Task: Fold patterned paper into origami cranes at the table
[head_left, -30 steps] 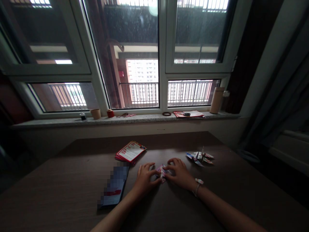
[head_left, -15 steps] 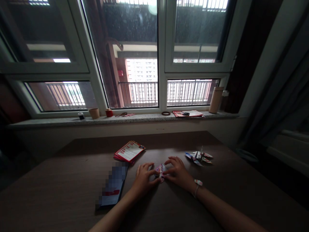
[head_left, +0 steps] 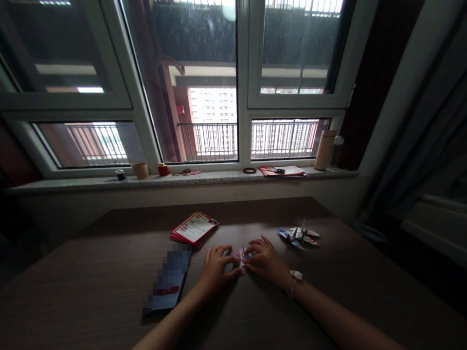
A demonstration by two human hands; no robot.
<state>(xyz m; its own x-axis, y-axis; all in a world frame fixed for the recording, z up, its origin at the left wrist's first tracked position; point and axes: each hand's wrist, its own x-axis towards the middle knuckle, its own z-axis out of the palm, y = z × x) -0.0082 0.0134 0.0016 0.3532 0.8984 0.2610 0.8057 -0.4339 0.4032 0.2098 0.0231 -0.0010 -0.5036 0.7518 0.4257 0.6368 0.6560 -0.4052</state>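
- The small folded paper (head_left: 241, 256) lay on the table (head_left: 91, 272), near its middle, between our two hands.
- Our left hand (head_left: 215, 267) and right hand (head_left: 268, 262) each had a grip clamped on it, fingertips pinching from either side.
- We judged that, with so small a piece in such dim light, a fingertip could slip and set a crooked crease, or a hard tug could tear it.
- A sweep of our right forearm could knock the paper cranes (head_left: 299, 236) lying near on the right.
- A stack of red cards (head_left: 193, 228) sat just beyond the left hand and a dark flat packet (head_left: 170, 282) lay beside that wrist; neither blocked us.
- A cup (head_left: 140, 170) and a tall canister (head_left: 324, 149) stood well apart on the windowsill (head_left: 219, 180).
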